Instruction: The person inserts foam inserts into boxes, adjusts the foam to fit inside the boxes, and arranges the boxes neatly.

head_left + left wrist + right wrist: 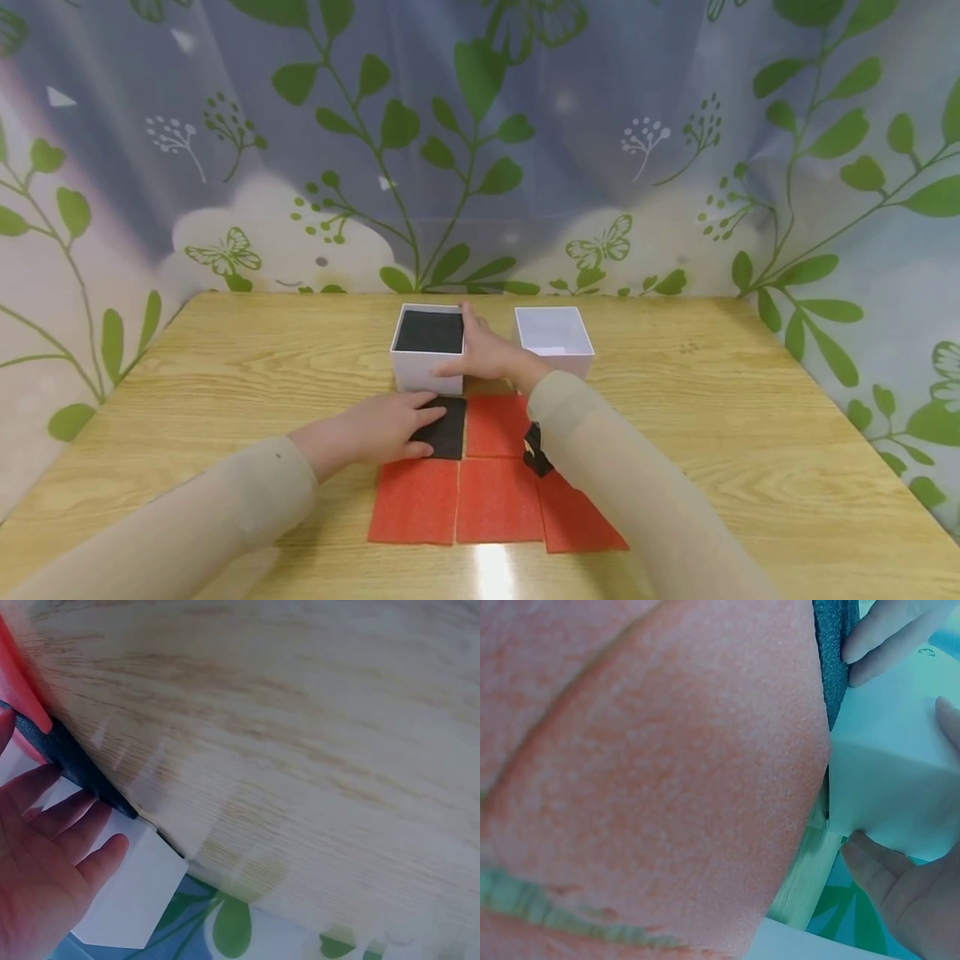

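A square white box (420,371) stands toward the back of the table, with a black square piece (429,332) lying inside it. My right hand (487,350) grips this box at its right side, thumb on the front face and fingers toward the back. Just in front of the box, my left hand (382,429) rests with extended fingers on a black felt-like square (447,433) on the table. In the left wrist view, those fingers touch the edge of the black square (86,765) beside the white box (135,892).
Several red squares, among them a front one (416,500) and a back one (495,425), lie edge to edge around the black square. A second white box (576,365) stands to the right. Behind the wooden table (285,350) hangs a leaf-patterned curtain (480,208).
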Tool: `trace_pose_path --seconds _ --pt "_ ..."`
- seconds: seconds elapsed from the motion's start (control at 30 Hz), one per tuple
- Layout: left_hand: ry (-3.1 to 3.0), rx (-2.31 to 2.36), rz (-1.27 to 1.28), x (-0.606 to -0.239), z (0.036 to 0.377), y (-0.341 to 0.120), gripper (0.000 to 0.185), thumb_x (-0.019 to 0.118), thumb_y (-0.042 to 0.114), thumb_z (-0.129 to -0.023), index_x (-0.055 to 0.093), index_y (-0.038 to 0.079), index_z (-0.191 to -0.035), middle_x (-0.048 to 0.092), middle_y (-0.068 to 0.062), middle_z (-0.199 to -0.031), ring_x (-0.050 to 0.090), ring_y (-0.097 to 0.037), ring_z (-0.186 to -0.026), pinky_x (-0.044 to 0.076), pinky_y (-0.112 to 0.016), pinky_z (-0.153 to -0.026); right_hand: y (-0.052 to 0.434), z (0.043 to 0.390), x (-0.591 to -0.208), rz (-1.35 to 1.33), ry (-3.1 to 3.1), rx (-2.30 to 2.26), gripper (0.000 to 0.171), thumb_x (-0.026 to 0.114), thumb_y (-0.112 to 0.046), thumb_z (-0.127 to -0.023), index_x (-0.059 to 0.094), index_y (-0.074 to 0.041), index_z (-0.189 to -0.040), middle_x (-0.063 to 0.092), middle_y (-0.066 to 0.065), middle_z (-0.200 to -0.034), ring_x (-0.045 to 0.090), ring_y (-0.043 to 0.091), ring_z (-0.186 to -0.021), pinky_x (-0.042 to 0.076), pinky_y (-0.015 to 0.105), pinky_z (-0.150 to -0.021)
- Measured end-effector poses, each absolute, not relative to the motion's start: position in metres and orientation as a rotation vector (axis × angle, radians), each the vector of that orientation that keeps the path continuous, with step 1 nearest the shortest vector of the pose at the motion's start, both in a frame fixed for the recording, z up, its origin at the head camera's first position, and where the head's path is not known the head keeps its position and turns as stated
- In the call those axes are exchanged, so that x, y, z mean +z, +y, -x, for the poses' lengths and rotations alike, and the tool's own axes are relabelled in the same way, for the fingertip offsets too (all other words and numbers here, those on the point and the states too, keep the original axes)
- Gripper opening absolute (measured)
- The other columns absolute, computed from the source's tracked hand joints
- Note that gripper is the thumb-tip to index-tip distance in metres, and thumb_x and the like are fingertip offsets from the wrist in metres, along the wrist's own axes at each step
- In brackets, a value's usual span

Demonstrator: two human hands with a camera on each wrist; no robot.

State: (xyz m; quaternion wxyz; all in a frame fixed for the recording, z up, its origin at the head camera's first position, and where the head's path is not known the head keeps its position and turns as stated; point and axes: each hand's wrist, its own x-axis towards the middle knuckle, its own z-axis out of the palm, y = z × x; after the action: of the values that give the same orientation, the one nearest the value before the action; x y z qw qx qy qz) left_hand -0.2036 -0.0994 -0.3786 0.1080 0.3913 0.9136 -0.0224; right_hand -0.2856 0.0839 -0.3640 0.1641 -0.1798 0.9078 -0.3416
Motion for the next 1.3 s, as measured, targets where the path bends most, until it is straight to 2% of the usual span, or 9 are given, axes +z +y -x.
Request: trace_pose_path --seconds 0.33,0.57,0.7,0.87,0.97,1.07,1.3 --pt "2.700 -0.074 -1.141 -0.378 0.206 -0.096 0.063 0.065 0.043 -0.084 0.052 0.005 -0.133 0.046 -0.017 -0.136 0.049 -0.030 -0.119 0.039 -0.041 -0.098 0.084 0.287 -0.366 0.507 2.588 -0.965 0.118 0.074 -0.042 -0.077 -0.014 -0.013 -0.148 0.002 0.017 -0.154 0.011 0.029 -0.140 0.018 0.045 -0.109" --pt "2.728 -0.124 -1.197 -0.378 0.206 -0.093 0.056 0.067 0.041 -0.083 0.058 0.005 -0.125 0.055 -0.017 -0.126 0.058 -0.028 -0.106 0.046 -0.040 -0.090 0.081 0.287 -0.366 0.522 2.591 -0.967 0.118 0.075 -0.040 -0.076 -0.013 -0.012 -0.148 0.005 0.019 -0.153 0.015 0.029 -0.139 0.020 0.044 -0.109" --pt "2.751 -0.106 -1.301 -0.378 0.204 -0.094 0.044 0.064 0.034 -0.086 0.062 0.005 -0.119 0.063 -0.013 -0.116 0.062 -0.024 -0.099 0.050 -0.039 -0.082 0.081 0.286 -0.365 0.506 2.589 -0.974 0.119 0.076 -0.039 -0.076 -0.014 -0.012 -0.148 0.005 0.019 -0.153 0.014 0.029 -0.139 0.019 0.043 -0.109" --pt "2.800 -0.043 -1.443 -0.375 0.199 -0.098 0.029 0.061 0.017 -0.085 0.064 0.005 -0.112 0.069 -0.006 -0.097 0.064 -0.018 -0.071 0.051 -0.034 -0.061 0.083 0.286 -0.363 0.495 2.593 -0.979 0.119 0.076 -0.039 -0.075 -0.013 -0.011 -0.148 0.005 0.020 -0.153 0.015 0.029 -0.139 0.020 0.042 -0.109" --pt "2.832 -0.094 -1.432 -0.371 0.194 -0.099 0.031 0.064 0.010 -0.084 0.063 0.006 -0.115 0.069 -0.005 -0.098 0.064 -0.018 -0.067 0.050 -0.032 -0.056 0.083 0.286 -0.363 0.498 2.598 -0.986 0.118 0.077 -0.038 -0.075 -0.012 -0.011 -0.148 0.008 0.021 -0.152 0.019 0.030 -0.137 0.021 0.042 -0.109" --pt "2.887 -0.174 -1.436 -0.368 0.191 -0.100 0.038 0.068 0.005 -0.082 0.062 0.008 -0.119 0.068 -0.005 -0.104 0.065 -0.018 -0.069 0.051 -0.031 -0.054 0.084 0.286 -0.364 0.501 2.602 -1.003 0.118 0.078 -0.037 -0.074 -0.010 -0.010 -0.148 0.010 0.022 -0.151 0.023 0.031 -0.135 0.022 0.042 -0.108" --pt "3.099 -0.134 -1.663 -0.358 0.186 -0.112 0.036 0.071 -0.002 -0.076 0.066 0.008 -0.110 0.069 -0.007 -0.103 0.064 -0.019 -0.064 0.046 -0.028 -0.045 0.082 0.287 -0.366 0.508 2.610 -1.035 0.118 0.080 -0.034 -0.072 -0.007 -0.010 -0.148 0.019 0.023 -0.146 0.033 0.032 -0.127 0.027 0.043 -0.106"
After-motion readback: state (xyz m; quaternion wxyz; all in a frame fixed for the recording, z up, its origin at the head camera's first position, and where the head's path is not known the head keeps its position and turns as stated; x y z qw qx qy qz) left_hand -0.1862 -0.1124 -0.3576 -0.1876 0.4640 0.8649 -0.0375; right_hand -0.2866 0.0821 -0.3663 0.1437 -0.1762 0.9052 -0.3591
